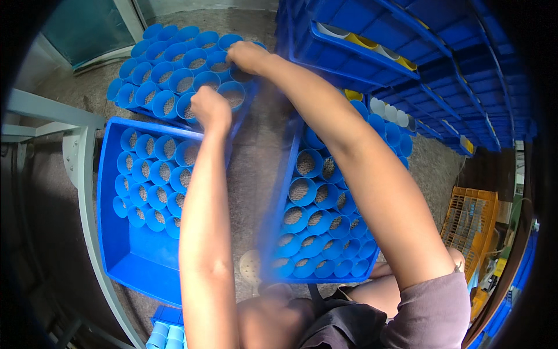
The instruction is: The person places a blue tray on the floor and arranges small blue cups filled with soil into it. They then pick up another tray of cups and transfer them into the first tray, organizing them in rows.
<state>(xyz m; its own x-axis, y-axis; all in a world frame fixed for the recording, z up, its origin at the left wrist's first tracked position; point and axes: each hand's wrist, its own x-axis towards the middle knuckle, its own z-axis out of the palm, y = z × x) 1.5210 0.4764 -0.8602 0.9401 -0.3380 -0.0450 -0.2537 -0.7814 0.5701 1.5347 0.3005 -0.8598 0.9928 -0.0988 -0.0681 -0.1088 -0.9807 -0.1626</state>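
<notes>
- Cups (pixel 182 82), blue and open at the top, stand packed side by side just beyond the bin (pixel 154 259); the tight rows probably help keep them from tipping.
- Pellets (pixel 298 191), pale and small, lie inside the cups; the mouths face up, likely so that nothing spills.
- Left hand (pixel 210 109) is over the near edge of those cups, just past the bin's far right corner. Its fingers are curled narrow; whether they pinch a rim, I cannot tell.
- Right hand (pixel 248 57) reaches farther beyond the bin, at the right side of the same cups. Its fingers bend down and in; what they hold, if anything, is hidden.
- The hands sit apart, one nearer the bin than the other, perhaps to work at two spots of the group.
- More cups fill the bin's far part in rows, seemingly leaning on one another for support; its floor shows at the near end.
- A tub (pixel 269 244), right of the bin, carries further cups, apparently within easy reach.
</notes>
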